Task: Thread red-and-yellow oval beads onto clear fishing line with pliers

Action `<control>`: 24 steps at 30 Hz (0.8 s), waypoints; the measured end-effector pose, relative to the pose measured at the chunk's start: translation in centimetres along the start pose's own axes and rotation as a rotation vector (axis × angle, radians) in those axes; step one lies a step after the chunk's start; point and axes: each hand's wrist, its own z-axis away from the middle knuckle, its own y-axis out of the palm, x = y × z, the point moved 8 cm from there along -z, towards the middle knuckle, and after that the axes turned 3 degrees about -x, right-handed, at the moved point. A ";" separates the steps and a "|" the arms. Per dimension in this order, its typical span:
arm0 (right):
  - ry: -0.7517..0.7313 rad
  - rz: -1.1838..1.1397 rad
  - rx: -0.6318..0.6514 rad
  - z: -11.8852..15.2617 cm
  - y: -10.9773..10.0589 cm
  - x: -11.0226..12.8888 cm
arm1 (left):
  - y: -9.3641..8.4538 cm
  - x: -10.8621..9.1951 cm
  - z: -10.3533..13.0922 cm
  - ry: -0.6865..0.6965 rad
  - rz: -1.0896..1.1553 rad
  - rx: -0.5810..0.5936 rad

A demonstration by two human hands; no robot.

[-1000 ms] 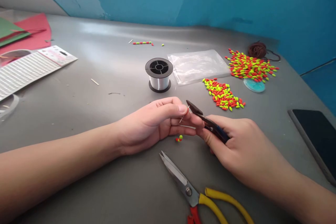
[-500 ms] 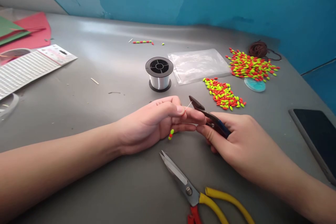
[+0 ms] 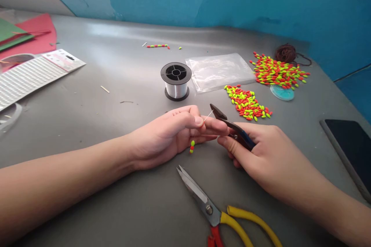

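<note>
My left hand, thumb uppermost, pinches a thin strand; just right of those fingertips, my right hand slants inward, fingers wrapped around dark pliers.

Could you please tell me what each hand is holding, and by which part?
The right hand holds pliers by the handles; the left hand seems to pinch a thin strand, the exact spot hidden.
</note>
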 end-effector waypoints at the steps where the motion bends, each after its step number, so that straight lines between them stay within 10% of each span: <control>1: 0.001 0.003 -0.001 0.0 0.0 0.0 | 0.0 0.0 0.0 0.002 -0.002 0.001; 24: 0.131 -0.136 0.054 -0.5 0.2 -1.9 | 0.4 -0.1 -0.3 0.023 0.071 0.100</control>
